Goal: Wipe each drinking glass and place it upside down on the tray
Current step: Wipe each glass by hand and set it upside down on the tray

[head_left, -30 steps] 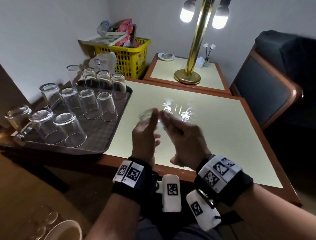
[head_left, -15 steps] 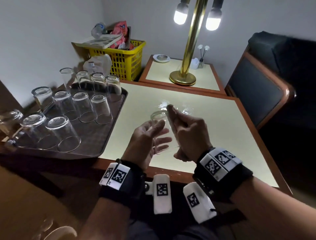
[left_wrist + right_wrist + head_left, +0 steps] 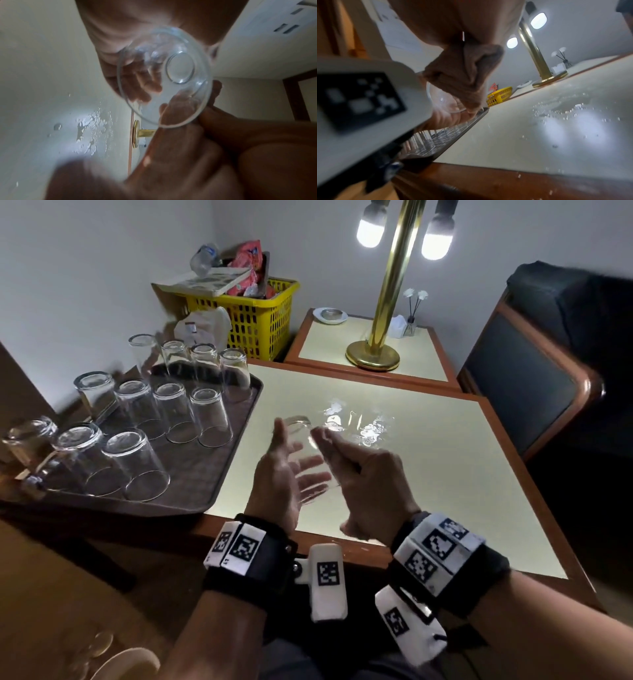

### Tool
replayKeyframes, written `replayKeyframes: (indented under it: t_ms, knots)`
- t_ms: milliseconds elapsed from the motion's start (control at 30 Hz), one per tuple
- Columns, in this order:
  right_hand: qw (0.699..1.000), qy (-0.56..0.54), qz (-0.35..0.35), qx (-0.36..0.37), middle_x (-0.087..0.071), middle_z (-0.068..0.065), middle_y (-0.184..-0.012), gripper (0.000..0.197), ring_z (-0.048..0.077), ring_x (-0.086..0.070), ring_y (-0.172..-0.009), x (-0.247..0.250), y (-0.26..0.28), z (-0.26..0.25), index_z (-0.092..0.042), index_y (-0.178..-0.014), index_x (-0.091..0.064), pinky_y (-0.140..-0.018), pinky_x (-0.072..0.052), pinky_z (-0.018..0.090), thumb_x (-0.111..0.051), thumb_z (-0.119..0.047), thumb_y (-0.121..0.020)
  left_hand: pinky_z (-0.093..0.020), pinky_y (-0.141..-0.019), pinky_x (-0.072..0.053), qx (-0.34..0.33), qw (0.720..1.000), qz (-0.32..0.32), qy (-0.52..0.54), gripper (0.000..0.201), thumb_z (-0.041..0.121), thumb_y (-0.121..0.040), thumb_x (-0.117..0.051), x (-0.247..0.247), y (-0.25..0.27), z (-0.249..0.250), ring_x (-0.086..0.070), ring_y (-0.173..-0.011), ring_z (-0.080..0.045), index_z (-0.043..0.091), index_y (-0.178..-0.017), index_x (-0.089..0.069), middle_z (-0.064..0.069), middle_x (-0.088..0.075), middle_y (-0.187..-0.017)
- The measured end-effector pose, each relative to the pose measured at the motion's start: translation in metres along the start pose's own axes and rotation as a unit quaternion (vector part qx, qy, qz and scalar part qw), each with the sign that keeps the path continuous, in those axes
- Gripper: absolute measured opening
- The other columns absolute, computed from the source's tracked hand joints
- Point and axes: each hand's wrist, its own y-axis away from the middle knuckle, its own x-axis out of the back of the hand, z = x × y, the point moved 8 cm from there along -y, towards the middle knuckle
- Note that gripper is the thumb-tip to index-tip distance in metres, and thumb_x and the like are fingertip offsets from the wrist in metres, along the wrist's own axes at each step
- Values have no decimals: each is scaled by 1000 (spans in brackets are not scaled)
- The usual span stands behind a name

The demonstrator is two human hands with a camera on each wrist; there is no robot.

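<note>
Tray (image 3: 219, 474) near right corner bare; inverted glasses (image 3: 178, 412) crowd rest; lamp (image 3: 376, 350) behind table

A clear glass (image 3: 164, 77) fills the centre of the frame, its mouth toward the camera and its round base showing through. Fingers (image 3: 142, 83) show through its wall. Lower left, water drops (image 3: 87, 129) glisten on a pale table (image 3: 42, 81). A brass lamp base (image 3: 136, 134) sits below the glass.

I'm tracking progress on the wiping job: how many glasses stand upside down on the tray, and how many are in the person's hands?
Upside-down glasses on the tray: 11
Held glass, between the left hand and right hand: 1
Total: 12
</note>
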Motion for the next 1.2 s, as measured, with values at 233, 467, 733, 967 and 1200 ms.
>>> replayKeyframes:
  t_ms: [233,467,733,967,1200]
  knots:
    - [1000,-9,-7,-28,-75,-10,-115,30,-9,-59,-61,0,0,6,-42,-130,-66,-54,-49,7,-60,-35,-102,-41,-80,-51,-34,999,30,5,72,81,-79,-54,0,1,9,-64,-102,-30,18,-114,-58,-8,-65,-110]
    - [997,-39,42,-43,-77,-9,-107,32,14,-63,-46,15,-7,5,-32,-133,-66,-44,-52,23,-58,-33,-102,-41,-80,-52,-37,998,-16,-54,62,71,-81,-65,-10,0,6,-66,-94,-25,18,-114,-61,-12,-68,-114]
    - [996,-34,53,-62,-78,-8,-99,32,6,-59,-43,20,-9,17,-35,-132,-66,-44,-50,22,-57,-39,-102,-38,-80,-54,-52,998,-25,-34,59,55,-77,-78,-9,2,3,-69,-90,-25,19,-120,-62,-12,-73,-111]
    - [997,-27,49,-54,-71,-14,-95,32,-1,-61,-44,16,-9,14,-35,-133,-66,-43,-48,13,-57,-39,-103,-46,-85,-56,-3,997,-64,-50,51,54,-86,-65,-13,3,-1,-71,-98,-30,16,-120,-57,-19,-68,-117]
    - [1000,27,1,-3,-72,-7,-120,29,-15,-63,-68,5,1,15,-32,-130,-68,-62,-50,4,-62,-31,-101,-42,-85,-51,17,999,27,35,51,63,-99,-42,-3,-1,-13,-66,-100,-32,17,-116,-56,-15,-67,-112]
